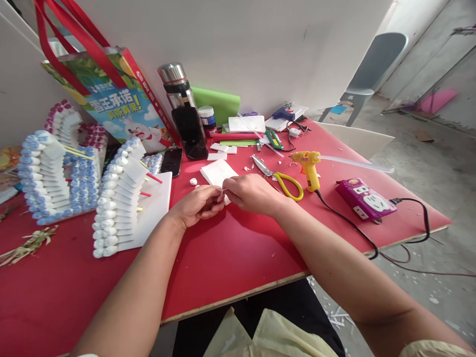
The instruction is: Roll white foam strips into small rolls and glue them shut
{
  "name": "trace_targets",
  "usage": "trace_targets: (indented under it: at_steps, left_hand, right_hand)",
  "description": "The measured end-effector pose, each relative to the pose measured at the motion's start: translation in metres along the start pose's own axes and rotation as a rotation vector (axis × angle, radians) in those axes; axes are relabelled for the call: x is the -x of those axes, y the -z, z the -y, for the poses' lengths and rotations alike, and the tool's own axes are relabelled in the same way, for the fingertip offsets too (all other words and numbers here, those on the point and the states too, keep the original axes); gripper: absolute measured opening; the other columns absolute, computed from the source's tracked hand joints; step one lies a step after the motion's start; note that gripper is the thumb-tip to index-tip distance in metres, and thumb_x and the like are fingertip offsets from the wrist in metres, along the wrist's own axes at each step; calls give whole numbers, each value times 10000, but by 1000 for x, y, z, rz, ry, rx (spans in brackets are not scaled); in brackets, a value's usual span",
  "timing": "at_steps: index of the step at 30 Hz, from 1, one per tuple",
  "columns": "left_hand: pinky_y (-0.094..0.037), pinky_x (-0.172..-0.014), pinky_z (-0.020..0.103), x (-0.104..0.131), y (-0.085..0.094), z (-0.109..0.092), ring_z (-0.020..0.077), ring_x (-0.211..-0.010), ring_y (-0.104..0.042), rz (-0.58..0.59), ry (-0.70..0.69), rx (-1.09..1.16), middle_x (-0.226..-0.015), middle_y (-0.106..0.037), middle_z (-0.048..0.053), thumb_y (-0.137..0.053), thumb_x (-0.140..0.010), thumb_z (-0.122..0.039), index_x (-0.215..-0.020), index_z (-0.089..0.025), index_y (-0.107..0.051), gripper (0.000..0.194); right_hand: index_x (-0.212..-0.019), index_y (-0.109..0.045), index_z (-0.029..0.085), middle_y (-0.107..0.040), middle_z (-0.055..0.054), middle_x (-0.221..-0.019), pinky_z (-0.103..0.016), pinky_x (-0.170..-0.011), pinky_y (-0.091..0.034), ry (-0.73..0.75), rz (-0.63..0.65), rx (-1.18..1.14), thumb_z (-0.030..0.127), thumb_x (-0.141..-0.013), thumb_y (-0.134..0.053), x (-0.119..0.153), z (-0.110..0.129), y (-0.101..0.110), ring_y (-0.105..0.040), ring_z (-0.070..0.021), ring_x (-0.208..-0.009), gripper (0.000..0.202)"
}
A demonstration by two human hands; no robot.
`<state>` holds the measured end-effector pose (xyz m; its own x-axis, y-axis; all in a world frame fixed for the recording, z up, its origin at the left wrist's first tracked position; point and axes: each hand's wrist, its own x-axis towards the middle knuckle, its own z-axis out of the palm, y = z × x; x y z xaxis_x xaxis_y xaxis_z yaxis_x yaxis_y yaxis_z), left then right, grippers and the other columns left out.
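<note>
White scrap (226, 200) sits pinched between left hand (203, 202) and right hand (250, 192); yellow glue gun (311, 169), two o'clock of them.

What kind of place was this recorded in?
Probably a small craft workshop or makeshift workroom: a yellow glue gun and yellow-handled pliers lie on the red table, beside a bare, rough-looking floor littered with white scraps.

Shows left hand (203, 204) and right hand (253, 192) meeting at a small white piece (223, 190), in from the red table's (230, 253) near edge. Also shows a yellow glue gun (311, 171) and purple power strip (366, 199) toward the right corner, and a shopping bag (121, 111) by the far edge.
</note>
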<state>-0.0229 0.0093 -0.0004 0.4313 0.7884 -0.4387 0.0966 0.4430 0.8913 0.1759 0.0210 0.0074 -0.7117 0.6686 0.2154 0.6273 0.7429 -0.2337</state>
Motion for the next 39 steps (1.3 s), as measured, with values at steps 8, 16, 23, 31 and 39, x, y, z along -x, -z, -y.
trace_targets:
  at_steps: [8, 16, 23, 31, 39]
  left_hand:
    - [-118, -362, 198, 2, -1, -1, 63, -417, -286, 1, 16, -65, -543, -406, -1, -549, -897, -407, -648, -182, -459, 348]
    - [-92, -369, 199, 2, 3, -1, 51, -413, -232, 5, -19, -66, -540, -372, -20, -541, -896, -374, -631, -178, -447, 343]
    - [-238, -436, 214, -2, -5, 3, 90, -471, -321, -69, -240, -363, -575, -386, -38, -467, -931, -358, -783, -189, -529, 233]
    - [-294, -543, 247, 7, -12, -2, 109, -563, -362, -242, -513, -795, -629, -411, -39, -432, -984, -409, -739, -203, -417, 320]
    - [-296, -528, 253, 2, -4, 2, 109, -536, -357, -105, -399, -564, -604, -388, -42, -427, -987, -417, -731, -206, -404, 332]
  right_hand:
    - [-976, -653, 139, -709, -108, -915, -305, -579, -209, 6, 55, -57, 183, -937, -471, 1, -4, 0, -565, -165, -697, 191]
    - [-926, -636, 146, -689, -86, -841, -300, -562, -185, 3, 15, -90, 225, -937, -448, 1, -1, -1, -504, -148, -637, 204]
    - [-719, -587, 171, -557, -6, -637, -281, -556, -192, -145, -58, -285, 254, -866, -496, -2, -3, -7, -347, -111, -551, 192]
    - [-653, -549, 165, -458, 42, -489, -241, -506, -273, -343, 42, -1069, 282, -825, -496, -5, -6, -1, -347, -83, -470, 215]
    - [-694, -563, 155, -500, 23, -610, -244, -563, -269, -222, -79, -659, 259, -861, -494, -5, -7, -8, -399, -92, -579, 209]
